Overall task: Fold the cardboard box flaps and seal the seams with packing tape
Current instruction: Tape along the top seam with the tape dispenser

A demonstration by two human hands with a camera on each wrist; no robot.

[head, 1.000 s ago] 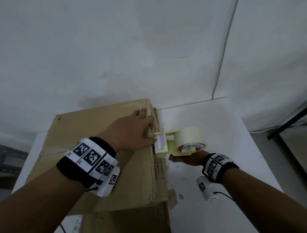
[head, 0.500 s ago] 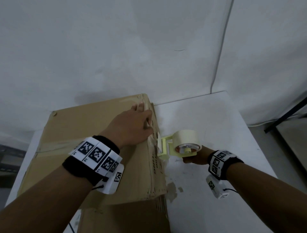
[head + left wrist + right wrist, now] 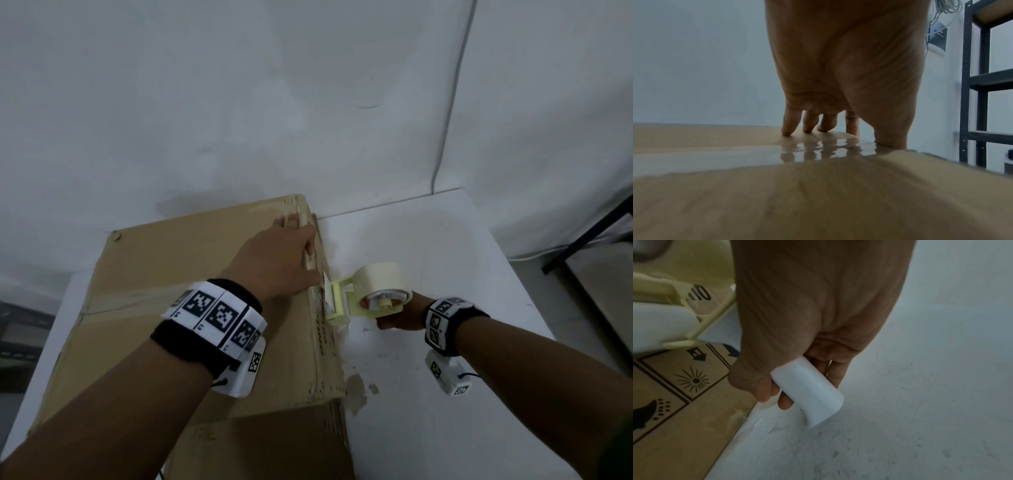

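A closed brown cardboard box [image 3: 164, 274] lies on a white table [image 3: 428, 260]. A glossy strip of tape [image 3: 735, 152] crosses its top to the right edge. My left hand [image 3: 274, 260] lies flat on the box top at that edge, fingers straight, fingertips [image 3: 787, 131] pressing the cardboard. My right hand [image 3: 397, 320] grips the white handle [image 3: 809, 392] of a pale yellow tape dispenser [image 3: 363, 294]. The dispenser's front end touches the box's right side [image 3: 674, 402] just below the top edge. Its tape roll [image 3: 382, 282] points away from the box.
A white wall [image 3: 274, 102] stands right behind the box and table. A thin cable [image 3: 452, 102] runs down the wall. A dark metal shelf frame [image 3: 589, 236] stands to the right of the table. Torn patches [image 3: 356, 387] mark the tabletop beside the box.
The dispenser and my right hand have moved a little down the box's right side. My left hand stays pressed on the top edge.
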